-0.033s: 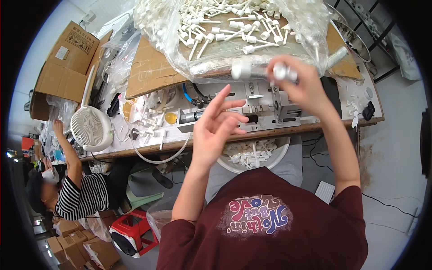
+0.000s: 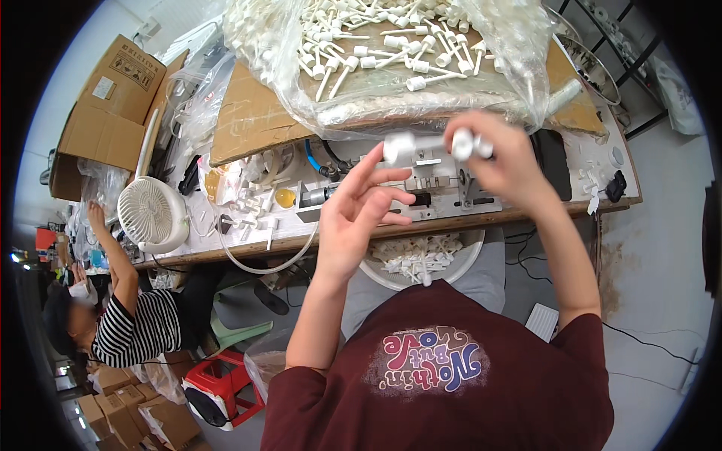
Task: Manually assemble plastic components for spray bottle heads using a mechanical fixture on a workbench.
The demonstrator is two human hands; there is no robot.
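Observation:
My right hand (image 2: 505,159) is closed on white plastic stemmed caps (image 2: 463,144), raised over the bench, their outlines smeared by motion. One wide white end (image 2: 398,149) points left, close to the index fingertip of my left hand (image 2: 347,214). That left hand is palm up with its fingers spread, and nothing lies in it. Below both hands a metal clamping fixture (image 2: 444,183) sits along the bench's front edge. Under that edge, a white basin (image 2: 370,272) on my lap holds many white parts; one stemmed piece (image 2: 426,272) shows at its near rim.
A plastic-lined cardboard tray (image 2: 252,124) heaped with stemmed caps stands behind the fixture. Left of it are a white fan (image 2: 153,216), loose white parts (image 2: 252,214) and an open carton (image 2: 113,113). A co-worker in a striped shirt (image 2: 143,327) sits farther left, near a red stool (image 2: 226,387).
My right hand has moved slightly down with the caps, and their wide end is closer to my left fingertips. My left hand has shifted slightly left. A stemmed piece now reaches past the basin's near rim.

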